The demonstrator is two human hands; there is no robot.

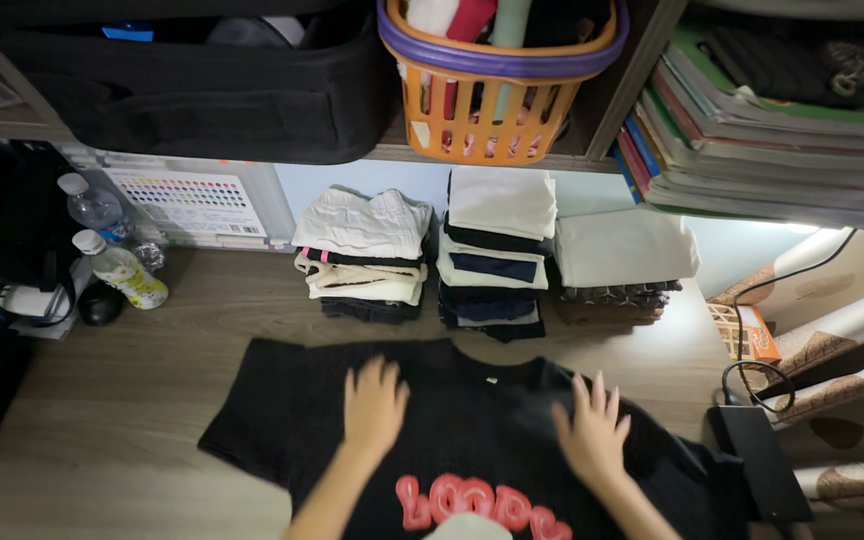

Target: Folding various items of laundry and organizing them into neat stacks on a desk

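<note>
1. The wooden table carries everything below the shelf.
2. A black T-shirt with red lettering lies flat on it, under both sets of fingers.
3. Three stacks of folded clothes stand beyond the fingertips, against the wall.
4. An orange basket sits on the shelf above them.
5. The left hand and right hand press palm-down on the shirt, fingers spread, gripping nothing.
6. Two bottles stand far left of the fingers.

three stacks of folded clothes along the desk's back edge, two water bottles back-left, orange basket on the shelf above
</note>
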